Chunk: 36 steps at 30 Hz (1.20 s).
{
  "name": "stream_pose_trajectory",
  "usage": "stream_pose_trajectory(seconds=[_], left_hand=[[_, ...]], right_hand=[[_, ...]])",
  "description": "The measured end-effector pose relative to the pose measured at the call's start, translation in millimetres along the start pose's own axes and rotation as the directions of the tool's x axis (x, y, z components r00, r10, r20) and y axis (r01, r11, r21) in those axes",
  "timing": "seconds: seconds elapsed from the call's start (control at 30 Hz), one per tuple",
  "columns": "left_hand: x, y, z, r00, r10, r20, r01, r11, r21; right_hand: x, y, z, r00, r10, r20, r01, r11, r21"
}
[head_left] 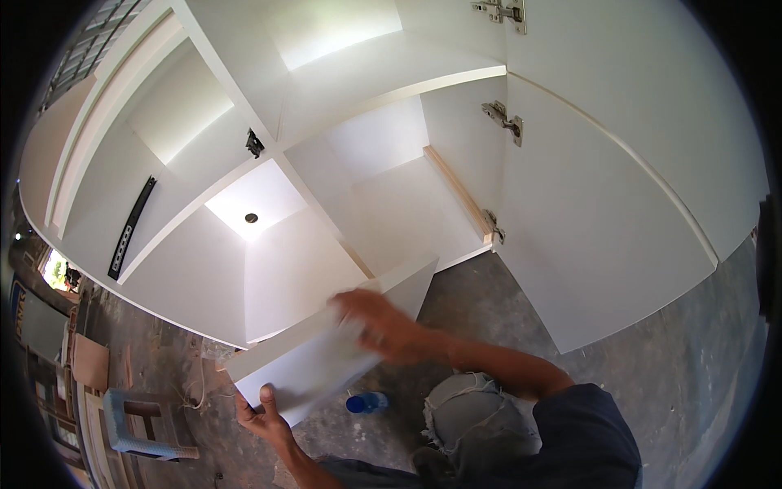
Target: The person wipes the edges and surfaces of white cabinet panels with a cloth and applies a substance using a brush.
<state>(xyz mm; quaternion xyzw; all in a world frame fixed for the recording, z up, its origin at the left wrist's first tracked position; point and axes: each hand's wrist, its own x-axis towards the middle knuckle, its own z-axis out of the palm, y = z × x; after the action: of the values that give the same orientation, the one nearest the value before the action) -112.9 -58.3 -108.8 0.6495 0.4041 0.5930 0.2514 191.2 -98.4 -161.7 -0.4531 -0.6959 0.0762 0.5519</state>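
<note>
A long white board [301, 379], perhaps a drawer front or panel, is held tilted at the front of a white cabinet [318, 236]. My left hand [262, 414] is closed on its lower left end, thumb on the near face and fingers behind. My right hand [379, 326] is over the board's upper edge, right of its middle. Motion smears its fingers, so I cannot tell whether they touch or grip the board. The board hides part of the cabinet's lower front edge.
Two white doors [603, 196] stand open at the right on metal hinges [503, 122]. A black drawer slide [133, 228] is fixed inside the left compartment. A blue-capped bottle [366, 402] is on the concrete floor near my knee. A blue-edged stool [147, 424] lies at the left.
</note>
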Motion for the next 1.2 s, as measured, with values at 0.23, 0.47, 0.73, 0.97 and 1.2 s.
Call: stream_pose_trajectory(seconds=[0.23, 0.47, 0.73, 0.97, 1.2], left_hand=[[-5, -3, -4, 0.999, -0.035, 0.027, 0.036, 0.998, -0.048], [-2, 5, 6, 0.996, -0.089, 0.015, 0.089, 0.995, -0.035], [-7, -4, 12, 0.991, 0.119, -0.059, -0.121, 0.992, -0.027], [-10, 27, 16, 1.0, -0.009, 0.007, 0.009, 0.999, -0.03], [-3, 29, 21, 1.0, -0.011, 0.011, 0.011, 1.0, 0.002]], right_hand=[[-34, 55, -30, 0.994, 0.004, -0.112, -0.04, 0.946, -0.323], [-40, 82, -44, 0.988, 0.109, -0.108, -0.142, 0.921, -0.363], [78, -105, 56, 0.879, -0.476, -0.01, 0.465, 0.862, -0.204], [9, 15, -12, 0.943, -0.327, -0.062, 0.308, 0.928, -0.21], [-8, 29, -28, 0.984, -0.178, -0.002, 0.163, 0.908, -0.385]])
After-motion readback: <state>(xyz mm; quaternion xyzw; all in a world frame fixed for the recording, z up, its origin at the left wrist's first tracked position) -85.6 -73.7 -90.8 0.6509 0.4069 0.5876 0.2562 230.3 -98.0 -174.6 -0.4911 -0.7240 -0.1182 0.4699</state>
